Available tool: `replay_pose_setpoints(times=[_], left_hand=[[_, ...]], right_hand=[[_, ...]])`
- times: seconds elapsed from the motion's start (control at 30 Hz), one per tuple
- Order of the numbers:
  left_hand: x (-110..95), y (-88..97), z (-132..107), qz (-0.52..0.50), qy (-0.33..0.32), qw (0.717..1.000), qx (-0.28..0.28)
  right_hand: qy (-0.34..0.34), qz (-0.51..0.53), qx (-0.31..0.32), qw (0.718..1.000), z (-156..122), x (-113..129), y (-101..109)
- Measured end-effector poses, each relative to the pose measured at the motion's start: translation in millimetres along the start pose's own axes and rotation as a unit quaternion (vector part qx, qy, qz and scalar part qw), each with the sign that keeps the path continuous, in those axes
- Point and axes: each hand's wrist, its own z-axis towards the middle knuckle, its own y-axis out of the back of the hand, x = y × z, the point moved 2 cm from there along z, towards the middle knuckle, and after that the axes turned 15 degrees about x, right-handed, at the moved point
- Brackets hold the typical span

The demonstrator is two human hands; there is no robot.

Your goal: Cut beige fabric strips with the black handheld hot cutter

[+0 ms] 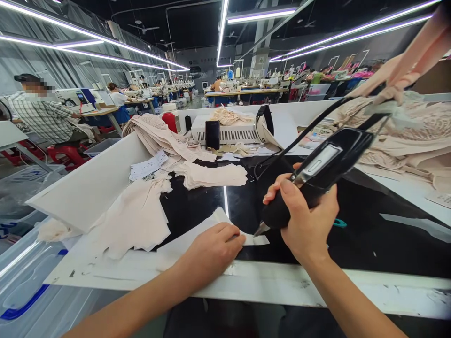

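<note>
My right hand (310, 225) is wrapped round a black corded electric hand tool (320, 159) with a silver panel on its body. Its pointed metal tip (261, 229) is at a narrow pale strip at the end of a white fabric piece (190, 239). On that fabric my left hand (214, 246) lies palm down, fingers together and slightly bent, just left of the tip; the fingertips are partly hidden. A pale cloth tie (391, 89) hangs from above to the tool's rear end. The black work surface (352, 249) lies under tool and fabric.
Stacked cream fabric pieces (214, 173) and a larger cut pile (137, 216) lie left. Behind stand a phone (212, 134) and a white vented box (236, 134). More fabric (408, 141) is heaped right. A teal object (340, 223) lies beside my right hand. A person (42, 110) sits left.
</note>
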Motion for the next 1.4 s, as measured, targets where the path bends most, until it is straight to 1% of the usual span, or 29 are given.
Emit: replay_pose_setpoints(times=[0.2,0.43,0.7,0.83,1.0,1.1,1.27,1.4], left_hand=[[-1,6.2,-2,-0.008,0.023,0.999,-0.024],[0,5.0,-2,-0.02,0.026,0.999,-0.037],[1,2.7,-2,-0.028,0.022,0.998,-0.055],[1,2.8,-3,-0.031,0.022,0.998,-0.054],[1,2.1,-3,-0.029,0.024,0.998,-0.05],[1,1.8,-3,-0.029,0.025,0.998,-0.046],[1,1.9,-3,-0.027,0.029,0.998,-0.045],[1,1.7,-3,-0.026,0.026,0.998,-0.046]], right_hand=[[-0.004,0.014,-0.001,1.0,2,-7,-11],[-0.009,-0.017,0.013,1.0,0,-10,-10],[-0.005,0.016,-0.003,1.0,5,-6,-12],[-0.007,0.017,0.005,1.0,3,-7,-10],[-0.003,-0.009,0.016,1.0,0,-9,-9],[-0.001,-0.006,0.024,1.0,1,-9,-10],[0.006,0.035,0.009,0.999,5,-10,-15],[-0.002,0.022,0.014,1.0,4,-14,-19]])
